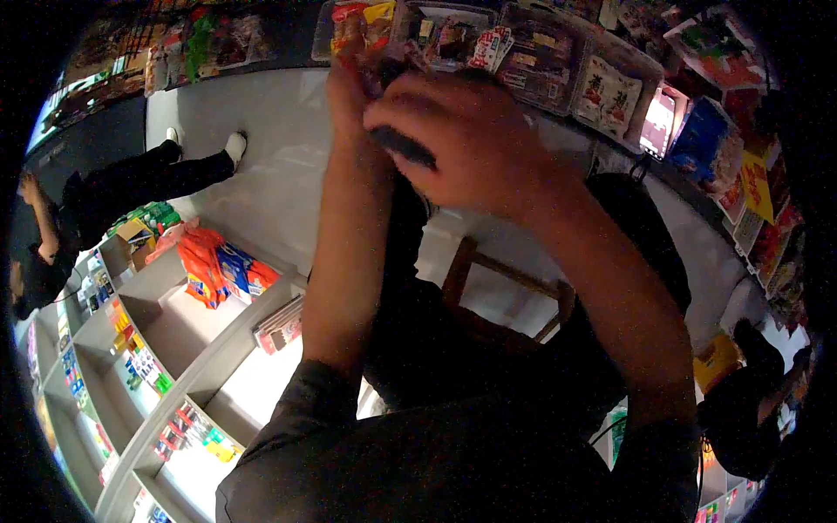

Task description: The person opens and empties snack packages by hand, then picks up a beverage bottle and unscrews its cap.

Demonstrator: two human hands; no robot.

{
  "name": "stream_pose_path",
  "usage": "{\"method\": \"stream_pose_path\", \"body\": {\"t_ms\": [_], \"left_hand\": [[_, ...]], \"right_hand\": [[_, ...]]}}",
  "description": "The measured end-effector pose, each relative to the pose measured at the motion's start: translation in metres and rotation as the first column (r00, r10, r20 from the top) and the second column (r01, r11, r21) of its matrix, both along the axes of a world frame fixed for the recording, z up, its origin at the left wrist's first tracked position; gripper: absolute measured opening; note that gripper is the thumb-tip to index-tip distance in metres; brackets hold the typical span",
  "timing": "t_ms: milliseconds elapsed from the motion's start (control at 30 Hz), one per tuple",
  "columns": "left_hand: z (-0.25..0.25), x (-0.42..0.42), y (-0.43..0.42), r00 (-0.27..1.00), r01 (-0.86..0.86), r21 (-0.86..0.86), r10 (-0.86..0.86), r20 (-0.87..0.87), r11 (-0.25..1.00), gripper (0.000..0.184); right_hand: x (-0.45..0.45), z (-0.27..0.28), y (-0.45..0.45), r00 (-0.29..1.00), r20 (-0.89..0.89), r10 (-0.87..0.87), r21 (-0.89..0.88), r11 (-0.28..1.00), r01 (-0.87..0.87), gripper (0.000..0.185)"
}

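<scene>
Both hands are raised together at the top centre, in front of the row of plastic bins. My right hand (462, 144) has its fingers curled round a dark object (403, 146), whose end shows below the fingers; what it is I cannot make out. Close beside it, my left hand (349, 83) is partly hidden behind the right hand and blurred, so its fingers and anything in them are unclear. Just behind the hands stands a bin with red and yellow packets (377, 22).
Clear bins of packets (536, 65) line the top. A lit screen (660, 122) is at the upper right. A wooden stool (506, 268) stands below. White shelves (179, 383) and orange bags (205, 261) are left. Two other people (131, 183) (745, 410) are at the sides.
</scene>
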State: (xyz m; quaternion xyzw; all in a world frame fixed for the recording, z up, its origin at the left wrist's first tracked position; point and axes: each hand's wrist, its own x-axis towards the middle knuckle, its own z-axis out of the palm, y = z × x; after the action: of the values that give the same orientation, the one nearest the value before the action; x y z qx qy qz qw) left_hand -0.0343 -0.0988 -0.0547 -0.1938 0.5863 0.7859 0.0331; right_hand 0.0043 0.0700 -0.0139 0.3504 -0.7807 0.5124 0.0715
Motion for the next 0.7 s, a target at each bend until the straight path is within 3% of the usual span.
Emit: {"method": "stream_pose_path", "body": {"t_ms": [67,133,233,267,333,433,533,633,700], "left_hand": [[-0.022,-0.001,-0.011,0.990,0.118,0.339,-0.084,-0.112,0.933,0.063],[-0.019,0.002,-0.012,0.960,0.237,0.529,-0.115,-0.254,0.815,0.060],[-0.003,0.017,-0.013,0.920,0.354,0.640,-0.132,-0.368,0.682,0.064],[0.005,0.017,-0.016,0.929,0.354,0.690,-0.152,-0.338,0.631,0.070],[0.031,0.017,0.006,0.959,0.279,0.628,-0.182,-0.215,0.726,0.069],[0.055,0.023,0.037,0.984,0.174,0.403,-0.171,-0.045,0.899,0.066],[0.061,0.033,0.047,0.985,0.164,0.319,-0.171,-0.008,0.933,0.061],[0.050,0.027,0.058,0.995,0.076,0.324,-0.051,-0.085,0.943,0.059],[0.028,0.015,0.039,0.991,0.075,0.449,-0.015,-0.135,0.890,0.058]], "right_hand": [[0.003,0.000,-0.001,0.999,0.011,0.046,0.013,0.999,-0.046,0.033],[0.001,0.001,-0.001,0.992,0.077,0.096,-0.007,0.995,-0.096,0.033],[-0.010,-0.004,0.004,0.990,0.137,0.036,-0.165,0.986,-0.013,0.029],[-0.014,-0.008,0.005,0.979,0.190,-0.067,-0.146,0.985,0.096,0.028],[-0.026,-0.017,0.007,0.920,0.287,-0.268,-0.091,0.948,0.305,0.026],[-0.043,-0.029,0.019,0.708,0.314,-0.632,0.195,0.773,0.604,0.026],[-0.057,-0.031,0.029,0.697,0.462,-0.549,0.013,0.790,0.613,0.023],[-0.030,-0.010,-0.002,0.709,0.411,-0.574,-0.018,0.772,0.635,0.025],[-0.010,-0.001,-0.012,0.836,0.475,-0.276,-0.170,0.903,0.395,0.027]]}}
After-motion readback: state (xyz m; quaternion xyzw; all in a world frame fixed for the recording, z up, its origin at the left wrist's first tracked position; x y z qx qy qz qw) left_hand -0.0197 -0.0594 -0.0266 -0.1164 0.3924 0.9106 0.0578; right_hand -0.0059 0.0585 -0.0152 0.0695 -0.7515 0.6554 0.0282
